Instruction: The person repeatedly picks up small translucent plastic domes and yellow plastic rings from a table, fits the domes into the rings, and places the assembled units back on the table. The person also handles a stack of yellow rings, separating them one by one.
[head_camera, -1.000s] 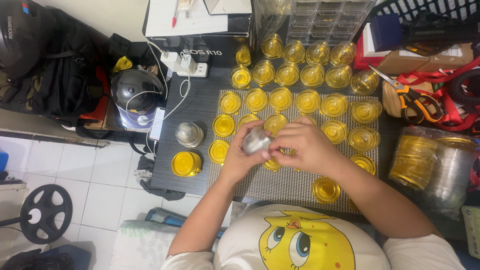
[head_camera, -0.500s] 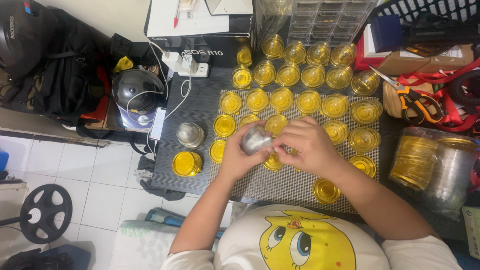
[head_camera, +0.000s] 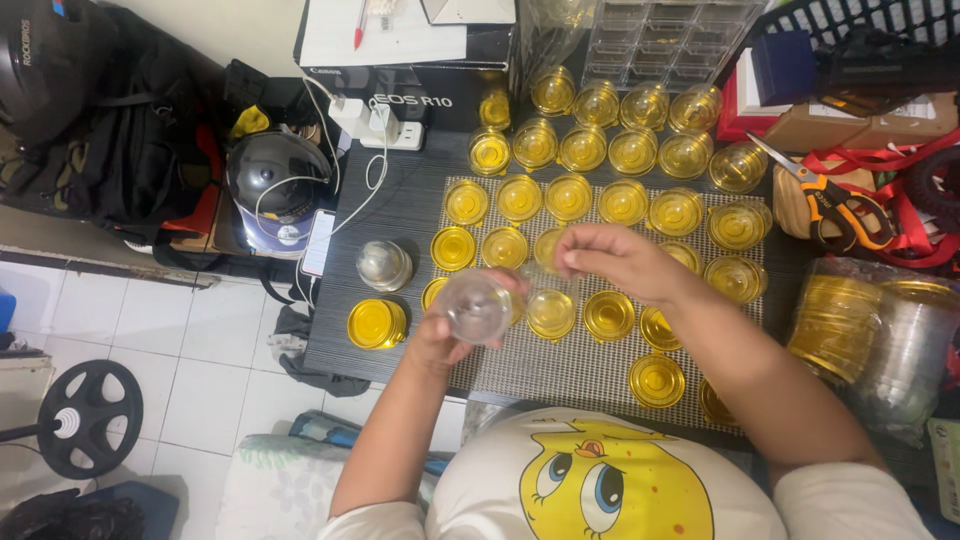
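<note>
My left hand (head_camera: 448, 338) grips a small clear round jar (head_camera: 478, 305) above the near left part of a grey woven mat (head_camera: 545, 370). My right hand (head_camera: 618, 262) hovers over the mat's middle with its fingers pinched together; whether it holds something small I cannot tell. Several small jars with gold lids (head_camera: 622, 204) stand in rows on the mat and behind it. A single gold lid (head_camera: 376, 323) and a clear domed jar (head_camera: 384, 264) lie on the dark table (head_camera: 400, 205) left of the mat.
Orange-handled scissors (head_camera: 828, 195) lie at the right. Clear bags of gold lids (head_camera: 838, 318) and of jars (head_camera: 915, 350) sit at the right edge. A white power strip (head_camera: 372, 122), a phone (head_camera: 318, 243), a helmet (head_camera: 275, 185) and black bags (head_camera: 110, 140) are at the left.
Both hands were together around the clear jar. Now they have parted: the left keeps the jar and has moved left and nearer, the right has lifted away to the right.
</note>
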